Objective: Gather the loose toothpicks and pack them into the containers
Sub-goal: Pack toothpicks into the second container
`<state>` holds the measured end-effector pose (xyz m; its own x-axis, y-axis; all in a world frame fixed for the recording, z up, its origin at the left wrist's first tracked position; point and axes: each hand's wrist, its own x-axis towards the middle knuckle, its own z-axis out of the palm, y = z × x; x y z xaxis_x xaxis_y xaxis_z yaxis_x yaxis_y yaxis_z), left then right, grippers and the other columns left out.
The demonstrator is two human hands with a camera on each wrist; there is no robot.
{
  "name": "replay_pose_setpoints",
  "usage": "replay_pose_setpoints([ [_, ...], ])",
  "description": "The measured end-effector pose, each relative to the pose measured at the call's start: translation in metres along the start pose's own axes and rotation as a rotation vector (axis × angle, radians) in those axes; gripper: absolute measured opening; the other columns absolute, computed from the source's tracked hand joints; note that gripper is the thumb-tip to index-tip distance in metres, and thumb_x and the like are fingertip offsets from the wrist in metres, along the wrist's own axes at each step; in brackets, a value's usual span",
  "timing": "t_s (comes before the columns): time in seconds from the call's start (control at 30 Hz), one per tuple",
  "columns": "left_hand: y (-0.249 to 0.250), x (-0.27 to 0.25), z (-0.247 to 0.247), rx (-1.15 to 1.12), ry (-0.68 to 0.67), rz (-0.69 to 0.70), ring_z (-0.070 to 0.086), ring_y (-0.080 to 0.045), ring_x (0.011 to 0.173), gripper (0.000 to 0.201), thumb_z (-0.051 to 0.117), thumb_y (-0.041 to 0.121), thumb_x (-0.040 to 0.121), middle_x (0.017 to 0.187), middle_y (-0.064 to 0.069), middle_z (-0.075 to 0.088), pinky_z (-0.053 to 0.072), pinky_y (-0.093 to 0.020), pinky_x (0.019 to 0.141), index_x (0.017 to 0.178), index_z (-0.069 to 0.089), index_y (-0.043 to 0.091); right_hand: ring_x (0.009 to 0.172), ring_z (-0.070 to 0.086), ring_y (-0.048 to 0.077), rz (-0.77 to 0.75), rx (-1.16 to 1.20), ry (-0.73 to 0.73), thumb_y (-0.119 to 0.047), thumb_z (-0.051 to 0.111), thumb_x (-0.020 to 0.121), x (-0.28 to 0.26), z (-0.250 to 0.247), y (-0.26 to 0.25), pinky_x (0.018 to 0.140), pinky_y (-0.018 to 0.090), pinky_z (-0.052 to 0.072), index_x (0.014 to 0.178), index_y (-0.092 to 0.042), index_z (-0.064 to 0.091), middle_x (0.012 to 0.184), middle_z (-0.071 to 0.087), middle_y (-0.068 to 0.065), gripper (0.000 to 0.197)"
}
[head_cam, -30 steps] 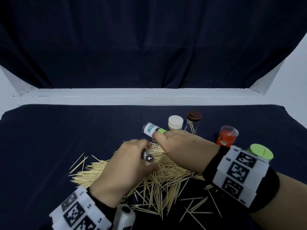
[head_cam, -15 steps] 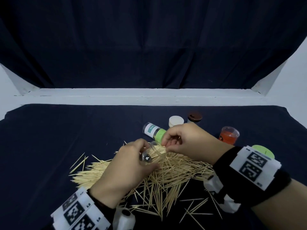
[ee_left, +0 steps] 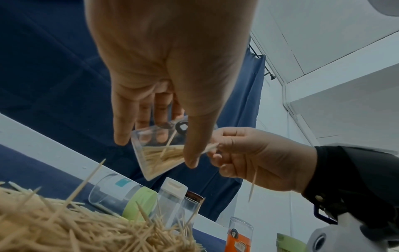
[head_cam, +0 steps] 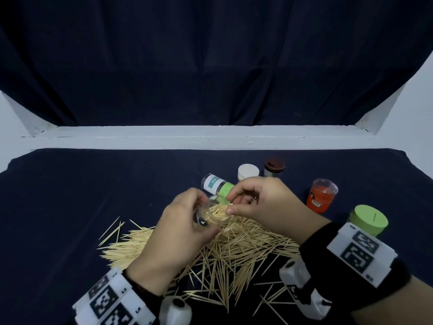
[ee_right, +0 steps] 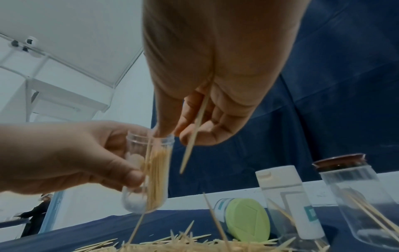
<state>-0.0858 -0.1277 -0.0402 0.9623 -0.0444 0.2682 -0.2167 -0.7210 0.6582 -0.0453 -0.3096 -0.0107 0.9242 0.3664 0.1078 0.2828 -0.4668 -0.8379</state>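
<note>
A big pile of loose toothpicks lies on the dark cloth in front of me. Just above it my left hand grips a small clear container, tilted and partly filled with toothpicks. My right hand is at the container's mouth and pinches a few toothpicks that reach into it. One more toothpick hangs down from the right palm, outside the container. The right fingertips are hidden behind the container's rim in the right wrist view.
Behind the hands a green-lidded container lies on its side. A white-capped bottle and a brown-lidded jar stand further back. An orange container and a green-lidded jar stand at the right. A white ledge bounds the far edge.
My right hand has lifted off the pile and brought toothpicks to the mouth of the clear container. The left hand has raised and tilted the container toward it.
</note>
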Motion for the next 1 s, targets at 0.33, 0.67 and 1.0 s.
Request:
replay_pose_setpoints([
  [0.33,-0.001,-0.001,-0.001,-0.005,0.069,0.051,0.051,0.008,0.088,0.047,0.083,0.012,0.065,0.091,0.017,0.054,0.036,-0.005,0.07,0.087,0.048,0.033,0.044,0.031,0.008,-0.135,-0.036,0.199,-0.038,0.065,0.086,0.003,0.013,0.003,0.046,0.023,0.027,0.067,-0.01,0.067,0.046,0.038,0.001,0.033],
  [0.67,0.004,-0.002,0.003,-0.01,-0.059,-0.025,0.056,0.0,0.08,0.038,0.082,0.025,0.064,0.091,0.013,0.057,0.049,-0.024,0.073,0.087,0.051,0.028,0.037,0.025,0.01,-0.274,0.975,0.311,-0.048,0.037,0.091,0.008,0.018,-0.028,0.042,0.021,0.018,0.06,-0.01,0.062,0.048,0.033,0.002,0.054],
  [1.0,0.008,-0.002,0.004,-0.071,-0.054,-0.013,0.058,0.003,0.085,0.046,0.086,0.034,0.06,0.091,0.014,0.062,0.053,-0.031,0.076,0.089,0.051,0.033,0.05,0.042,0.013,-0.196,0.729,0.323,-0.035,0.054,0.09,0.009,0.034,-0.008,0.051,0.02,0.038,0.064,-0.015,0.062,0.054,0.046,0.005,0.033],
])
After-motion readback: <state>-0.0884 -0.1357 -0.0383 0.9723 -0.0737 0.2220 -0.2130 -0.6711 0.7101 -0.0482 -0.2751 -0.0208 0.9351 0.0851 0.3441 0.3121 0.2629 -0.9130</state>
